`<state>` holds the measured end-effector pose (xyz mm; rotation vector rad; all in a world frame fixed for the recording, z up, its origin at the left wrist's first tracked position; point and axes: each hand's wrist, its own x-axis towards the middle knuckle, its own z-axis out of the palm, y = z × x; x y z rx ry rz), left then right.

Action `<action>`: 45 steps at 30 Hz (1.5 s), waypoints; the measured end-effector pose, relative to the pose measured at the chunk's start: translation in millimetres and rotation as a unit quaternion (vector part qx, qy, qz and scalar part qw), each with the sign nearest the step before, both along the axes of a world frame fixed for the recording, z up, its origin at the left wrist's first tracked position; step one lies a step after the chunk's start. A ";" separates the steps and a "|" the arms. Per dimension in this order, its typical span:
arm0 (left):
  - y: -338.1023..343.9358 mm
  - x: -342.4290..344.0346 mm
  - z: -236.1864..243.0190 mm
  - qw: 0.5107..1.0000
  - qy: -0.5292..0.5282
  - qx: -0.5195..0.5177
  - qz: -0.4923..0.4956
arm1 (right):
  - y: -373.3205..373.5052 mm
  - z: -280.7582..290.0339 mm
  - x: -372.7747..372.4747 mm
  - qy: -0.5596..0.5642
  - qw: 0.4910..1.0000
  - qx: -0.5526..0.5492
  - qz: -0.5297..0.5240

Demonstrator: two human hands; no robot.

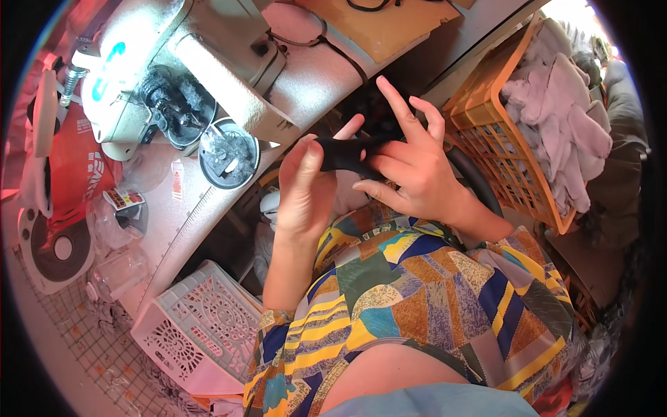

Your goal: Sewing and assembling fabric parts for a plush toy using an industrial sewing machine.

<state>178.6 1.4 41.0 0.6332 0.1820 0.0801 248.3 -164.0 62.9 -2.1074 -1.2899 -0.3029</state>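
My left hand [306, 187] is closed on a piece of black cloth [337, 154], its thumb pressed on the cloth's left end, in front of the sewing machine. My right hand [410, 170] holds the other end of the cloth with some fingers, while two others stretch upward and apart. The cloth spans the gap between both hands above my lap. Just left of them, the pale machine [215, 76] has a dark, lint-covered mechanism and a round dish [228, 153] of grey fluff on the worktable [184, 222].
An orange basket [490, 139] of pale grey knitted pieces stands at the right. A white plastic basket [187, 326] is at the lower left. On the table's left lie clear containers [118, 271], a red bag [69, 160] and a grey round-centred device [59, 250]. Brown board [389, 28] lies at the back.
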 end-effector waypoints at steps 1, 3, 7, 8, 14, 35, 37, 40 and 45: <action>-0.8 -0.6 -0.7 1.000 0.010 -0.014 -0.001 | -0.1 0.3 -0.2 -0.006 1.000 -0.004 -0.001; 0.2 1.3 -3.8 0.998 0.064 0.014 -0.021 | 0.0 0.6 -0.8 -0.012 1.000 -0.006 -0.003; 1.8 -2.0 -4.4 0.989 0.119 0.081 -0.039 | -2.1 1.6 0.1 -0.017 1.000 -0.017 -0.015; 1.1 -4.1 -3.3 0.986 0.126 0.093 -0.052 | -2.8 1.7 0.7 -0.019 0.999 -0.023 -0.021; -3.3 -7.2 2.4 0.986 0.077 0.097 -0.115 | 1.1 -7.5 3.7 -0.003 0.997 0.052 -0.050; 8.5 -2.1 -14.0 0.990 -0.078 -0.095 -0.072 | -7.7 -2.5 -3.3 0.085 0.996 -0.005 -0.008; 4.9 -4.2 -15.7 0.988 -0.075 -0.111 -0.079 | -8.2 -2.9 -3.1 0.082 0.996 -0.011 -0.022; -1.8 -6.5 -2.7 0.996 -0.021 -0.043 -0.070 | -10.5 -2.0 -1.7 0.103 0.994 -0.027 -0.026; -16.2 -15.6 -10.4 0.963 0.000 0.268 -0.011 | -8.2 -8.9 -2.2 0.316 0.944 0.097 -0.029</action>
